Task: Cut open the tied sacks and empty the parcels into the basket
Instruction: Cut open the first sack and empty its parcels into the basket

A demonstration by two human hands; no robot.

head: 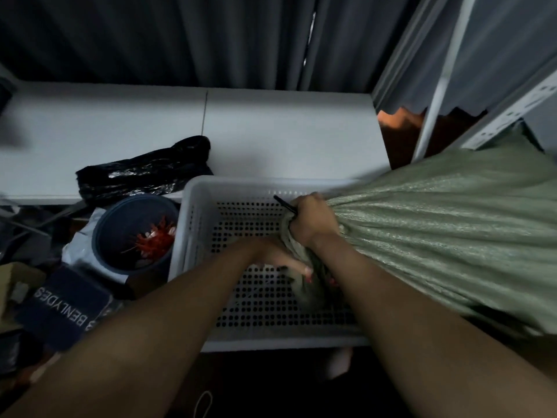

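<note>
Pretty dim shot overall, with a bluish cast. The white table point(271, 131) catches the most light, and an orange glow point(398, 119) shows beyond its right end. Heavy fisheye bending at the edges (the forearms look stretched), soft motion blur everywhere, and the bottom sinks into black.

A single head-worn camera looks steeply down and forward, close over the white basket point(193, 236) and both forearms. Its wide lens (straight edges bow near the frame's borders) also takes in the white table point(271, 131) and dark curtain point(180, 40) beyond.
</note>
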